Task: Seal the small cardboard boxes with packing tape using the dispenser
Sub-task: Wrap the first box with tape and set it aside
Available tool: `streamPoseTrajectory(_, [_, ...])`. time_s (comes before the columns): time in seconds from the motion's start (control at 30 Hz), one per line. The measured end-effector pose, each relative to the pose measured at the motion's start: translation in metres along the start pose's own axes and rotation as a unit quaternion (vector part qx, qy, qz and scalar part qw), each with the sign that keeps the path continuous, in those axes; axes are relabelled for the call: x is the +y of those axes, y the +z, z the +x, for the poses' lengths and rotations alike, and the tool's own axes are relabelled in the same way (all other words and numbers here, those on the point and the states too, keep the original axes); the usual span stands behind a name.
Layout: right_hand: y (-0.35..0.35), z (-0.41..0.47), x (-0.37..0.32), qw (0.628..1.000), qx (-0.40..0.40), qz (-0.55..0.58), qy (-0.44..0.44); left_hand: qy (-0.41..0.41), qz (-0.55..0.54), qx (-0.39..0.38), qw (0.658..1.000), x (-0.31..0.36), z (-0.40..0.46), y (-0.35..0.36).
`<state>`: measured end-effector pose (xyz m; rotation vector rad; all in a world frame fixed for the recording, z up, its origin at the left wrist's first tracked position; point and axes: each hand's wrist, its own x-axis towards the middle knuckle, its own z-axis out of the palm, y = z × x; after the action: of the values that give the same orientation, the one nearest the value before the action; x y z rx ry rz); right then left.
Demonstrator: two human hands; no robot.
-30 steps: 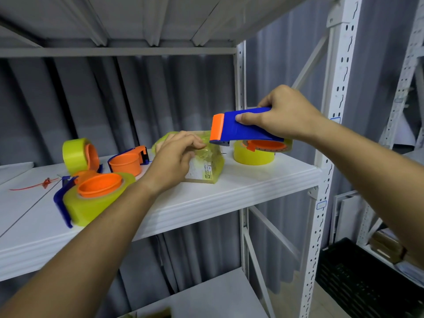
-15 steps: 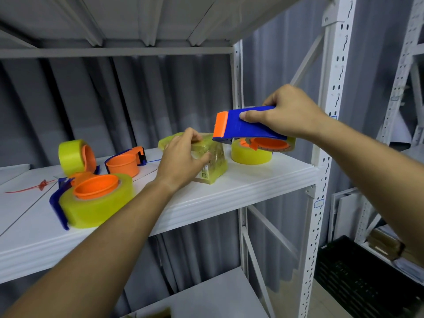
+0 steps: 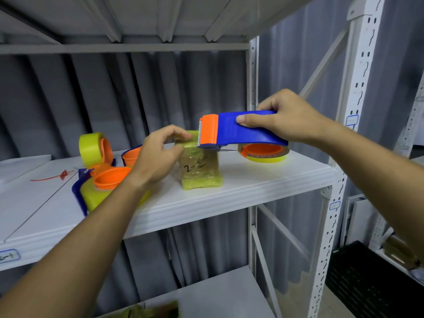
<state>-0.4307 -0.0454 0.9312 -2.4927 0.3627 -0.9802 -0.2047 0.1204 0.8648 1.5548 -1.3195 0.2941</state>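
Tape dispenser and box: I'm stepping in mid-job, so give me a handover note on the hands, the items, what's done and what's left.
Right hand grips the blue tape dispenser, its orange cutter end at the box's top edge.
Left hand holds the small box at its top; the box stands upright on the white shelf.
Done: the box is already covered in yellowish tape.
Left: whether a strip is attached right now is unclear; press down and cut if so.
Spare tape dispensers lie on the shelf's left.

Both forearms reach forward, left hand (image 3: 158,154) with fingers curled in a pinching grip, right hand (image 3: 284,120) clenched, thumb extended.
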Motion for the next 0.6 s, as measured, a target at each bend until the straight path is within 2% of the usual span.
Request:
streamPoseTrajectory(0.1, [0.008, 0.008, -0.005, 1.0, 0.0, 0.012, -0.025, -0.061, -0.079, 0.034, 0.994, 0.011, 0.004, -0.006])
streamPoseTrajectory(0.2, [0.015, 0.014, -0.007, 0.999, 0.003, 0.028, -0.047, -0.111, -0.097, -0.005, 0.989, 0.017, 0.007, -0.013])
streamPoseTrajectory(0.3, [0.02, 0.016, -0.007, 0.997, 0.01, 0.041, -0.057, -0.109, -0.112, -0.054, 0.986, 0.021, 0.003, -0.018])
streamPoseTrajectory(0.6, [0.027, 0.018, -0.014, 0.997, 0.002, 0.053, -0.064, -0.167, -0.116, -0.021, 0.979, 0.016, 0.005, -0.021])
